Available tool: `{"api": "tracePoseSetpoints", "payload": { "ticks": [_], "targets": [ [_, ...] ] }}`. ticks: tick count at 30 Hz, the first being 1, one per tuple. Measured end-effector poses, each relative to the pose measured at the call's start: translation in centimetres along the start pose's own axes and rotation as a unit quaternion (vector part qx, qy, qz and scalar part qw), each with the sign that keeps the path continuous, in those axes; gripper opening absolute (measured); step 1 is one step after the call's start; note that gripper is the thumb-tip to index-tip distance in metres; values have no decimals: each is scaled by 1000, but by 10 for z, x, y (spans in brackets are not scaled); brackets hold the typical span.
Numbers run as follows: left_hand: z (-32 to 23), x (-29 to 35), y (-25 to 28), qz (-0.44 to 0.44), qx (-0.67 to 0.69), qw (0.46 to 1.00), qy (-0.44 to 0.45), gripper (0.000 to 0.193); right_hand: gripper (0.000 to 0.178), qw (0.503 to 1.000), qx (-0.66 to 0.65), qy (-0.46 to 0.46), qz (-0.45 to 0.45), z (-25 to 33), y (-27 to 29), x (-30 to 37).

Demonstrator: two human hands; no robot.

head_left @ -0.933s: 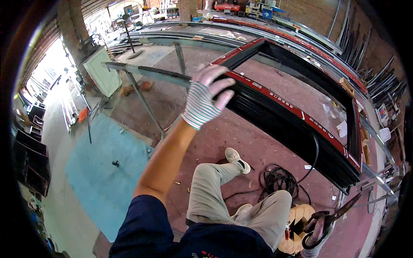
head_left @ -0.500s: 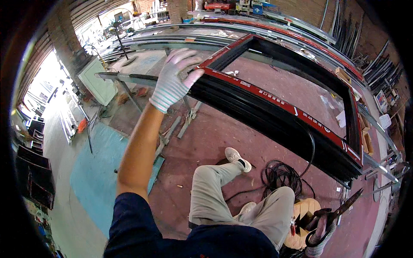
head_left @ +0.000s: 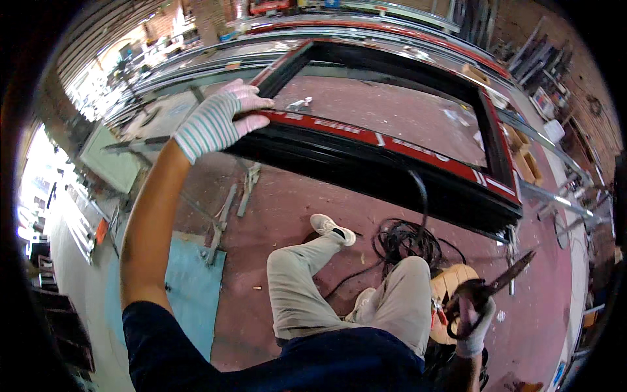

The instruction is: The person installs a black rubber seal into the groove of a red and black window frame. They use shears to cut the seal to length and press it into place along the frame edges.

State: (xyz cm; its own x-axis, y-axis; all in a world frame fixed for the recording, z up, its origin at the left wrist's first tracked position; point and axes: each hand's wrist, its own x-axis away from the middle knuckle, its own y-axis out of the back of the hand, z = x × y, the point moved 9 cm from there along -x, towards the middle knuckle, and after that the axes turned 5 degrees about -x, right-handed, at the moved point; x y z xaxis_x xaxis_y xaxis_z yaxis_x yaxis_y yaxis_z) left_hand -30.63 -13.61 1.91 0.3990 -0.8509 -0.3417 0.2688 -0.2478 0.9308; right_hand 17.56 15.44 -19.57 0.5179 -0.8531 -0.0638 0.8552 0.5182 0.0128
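Observation:
A black rectangular metal frame (head_left: 366,166) with red film on its top face lies raised in front of me. My left hand (head_left: 225,117), in a white striped glove, grips its left near corner, thumb on the red film. Low at the right, my gloved right hand (head_left: 473,320) holds dark scissors (head_left: 486,289) by the handles, blades toward the upper right. A black flexible strip (head_left: 421,196) hangs from the frame's near side to a loose coil (head_left: 401,245) on the floor.
Metal stands (head_left: 555,198) support the frame. A cardboard spool (head_left: 450,284) sits beside my right knee. Cardboard boxes (head_left: 526,163) stand beyond the frame's right end. A blue sheet (head_left: 196,281) covers floor at left. Long metal profiles (head_left: 366,29) lie stacked behind.
The view has swung, so the frame sits further left and higher. My left hand has closed in on the frame's corner. The scissors stay in my right hand.

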Motion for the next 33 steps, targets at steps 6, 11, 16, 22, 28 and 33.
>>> {"api": "tracePoseSetpoints", "payload": {
  "ticks": [6,11,16,22,28,33],
  "targets": [
    [-151,-40,-9,-76,50,989,-116,64,50,992,-72,-45,92,8,-37,-27],
    [-216,-60,-15,-118,19,984,-134,91,24,979,-177,46,95,10,-75,-49],
    [-211,-63,-17,-149,5,981,-121,85,34,976,-126,69,160,1,-111,-59],
    [-218,-59,-11,-189,5,974,-126,81,28,977,-47,106,180,5,-144,-50],
    [-267,-47,1,-183,26,959,-214,71,31,974,17,57,219,-10,-129,-51],
    [-329,-47,-4,-203,10,919,-339,45,42,949,-215,-38,228,-9,-96,-49]
  ]
}}
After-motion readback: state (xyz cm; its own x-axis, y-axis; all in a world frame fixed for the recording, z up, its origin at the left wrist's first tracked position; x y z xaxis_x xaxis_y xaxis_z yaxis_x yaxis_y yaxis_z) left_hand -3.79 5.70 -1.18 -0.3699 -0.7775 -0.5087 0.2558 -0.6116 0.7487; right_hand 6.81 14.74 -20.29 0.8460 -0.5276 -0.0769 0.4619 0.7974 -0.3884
